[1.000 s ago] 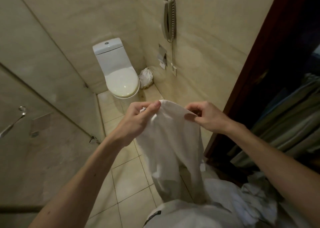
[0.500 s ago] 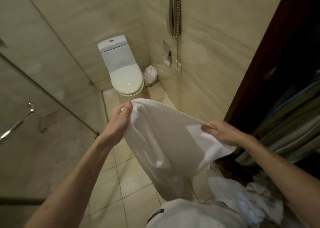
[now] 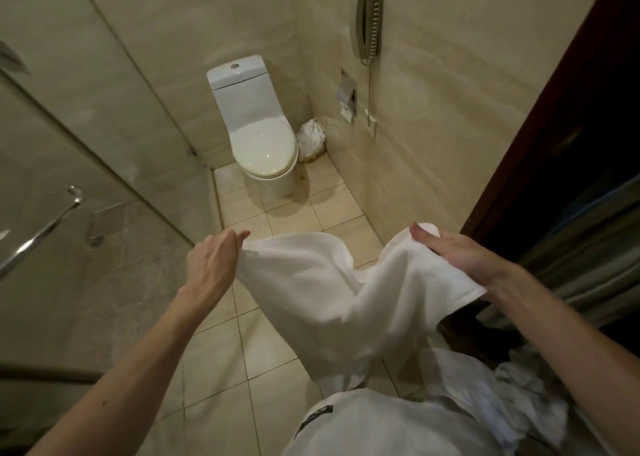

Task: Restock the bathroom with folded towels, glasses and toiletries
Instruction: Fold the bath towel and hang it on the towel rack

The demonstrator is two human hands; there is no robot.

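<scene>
A white towel (image 3: 332, 293) hangs spread between my two hands above the tiled floor, sagging in the middle. My left hand (image 3: 214, 265) pinches its left top corner. My right hand (image 3: 457, 251) grips the right top edge, with the cloth draped over the fingers. The towel's lower end falls toward my white shirt at the bottom of the view.
A white toilet (image 3: 259, 137) stands at the far wall with a tied white bag (image 3: 311, 138) beside it. A glass shower screen with a metal bar (image 3: 41, 234) is on the left. A wall phone (image 3: 370, 15) and dark door frame (image 3: 540, 123) are right. Crumpled white linen (image 3: 519, 396) lies lower right.
My hands have moved apart, left going left and right going right, and the towel has gone from bunched and hanging to stretched wide between them.
</scene>
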